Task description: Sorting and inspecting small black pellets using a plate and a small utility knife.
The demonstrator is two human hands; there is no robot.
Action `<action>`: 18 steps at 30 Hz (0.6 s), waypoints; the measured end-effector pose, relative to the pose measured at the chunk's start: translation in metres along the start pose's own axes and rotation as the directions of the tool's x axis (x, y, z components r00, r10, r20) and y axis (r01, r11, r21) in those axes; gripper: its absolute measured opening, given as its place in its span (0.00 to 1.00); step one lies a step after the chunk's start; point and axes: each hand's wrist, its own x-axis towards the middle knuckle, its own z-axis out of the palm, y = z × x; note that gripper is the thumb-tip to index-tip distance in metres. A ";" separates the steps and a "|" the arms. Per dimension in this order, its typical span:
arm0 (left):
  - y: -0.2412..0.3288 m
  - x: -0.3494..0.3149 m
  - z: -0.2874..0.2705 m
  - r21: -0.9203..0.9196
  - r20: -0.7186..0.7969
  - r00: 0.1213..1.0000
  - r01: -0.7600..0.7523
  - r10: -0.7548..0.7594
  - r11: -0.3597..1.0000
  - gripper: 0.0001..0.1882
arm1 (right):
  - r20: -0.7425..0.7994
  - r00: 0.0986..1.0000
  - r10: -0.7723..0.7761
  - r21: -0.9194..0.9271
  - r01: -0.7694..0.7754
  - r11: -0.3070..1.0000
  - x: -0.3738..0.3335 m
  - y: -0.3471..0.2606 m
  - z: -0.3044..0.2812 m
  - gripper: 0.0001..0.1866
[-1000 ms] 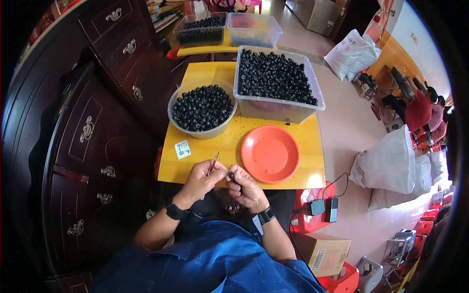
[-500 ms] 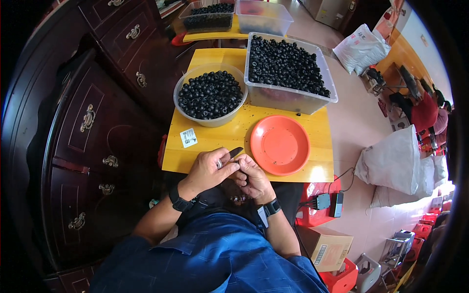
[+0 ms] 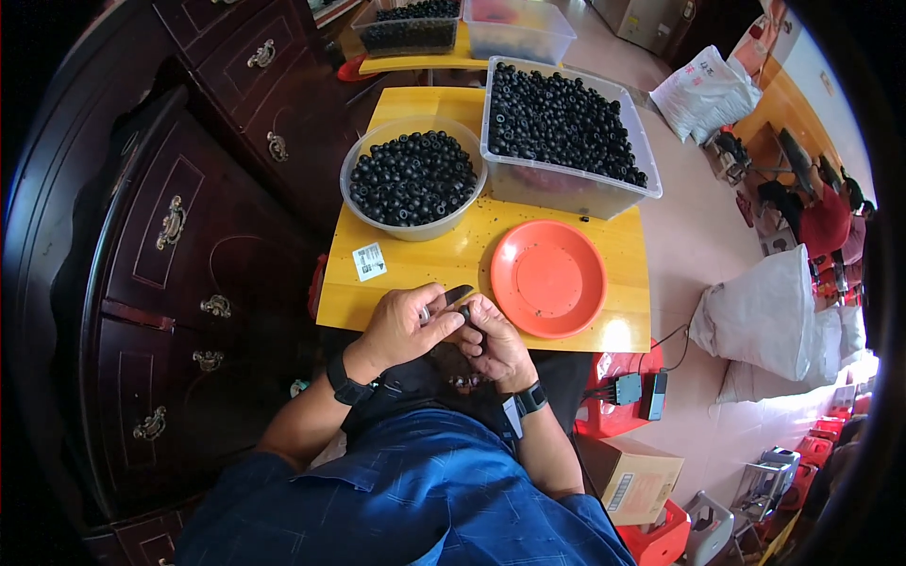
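Over the front edge of the yellow table, my left hand is closed around a small knife, whose dark blade sticks out past the fingers. Close beside it, my right hand pinches a small black ring-shaped part between thumb and fingertips. The left thumb reaches across to the part and nearly meets the right fingers. Fingers hide the knife's handle and most of the part. Right of the hands lies an orange plate with a few dark crumbs on it. A round clear tub heaped with similar black parts stands beyond the hands.
A large clear bin, full of black parts, stands at the table's far right. A white label and dark crumbs lie on the yellow table. Dark cabinets line the left; white sacks and a cardboard box are at right.
The table and containers have shifted slightly in view. My right fingers have turned a little, and the black part shows more between them. Both hands stay together in nearly the same place.
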 end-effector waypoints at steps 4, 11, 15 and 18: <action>0.012 -0.001 0.001 0.270 -0.040 0.996 -0.072 0.086 0.960 0.18 | 0.037 0.999 -0.002 0.010 0.002 1.000 0.000 -0.002 0.003 0.07; 0.012 0.000 0.004 0.331 -0.063 0.982 -0.149 0.179 0.932 0.20 | 0.034 0.999 -0.022 -0.010 0.023 1.000 -0.001 -0.001 0.005 0.06; 0.012 0.000 0.004 0.347 -0.066 0.979 -0.158 0.192 0.925 0.20 | 0.027 0.999 -0.022 -0.016 0.022 1.000 -0.001 -0.002 0.007 0.05; 0.012 0.001 0.005 0.358 -0.071 0.976 -0.169 0.207 0.919 0.20 | 0.018 1.000 -0.024 -0.024 0.025 0.999 -0.001 0.000 0.003 0.05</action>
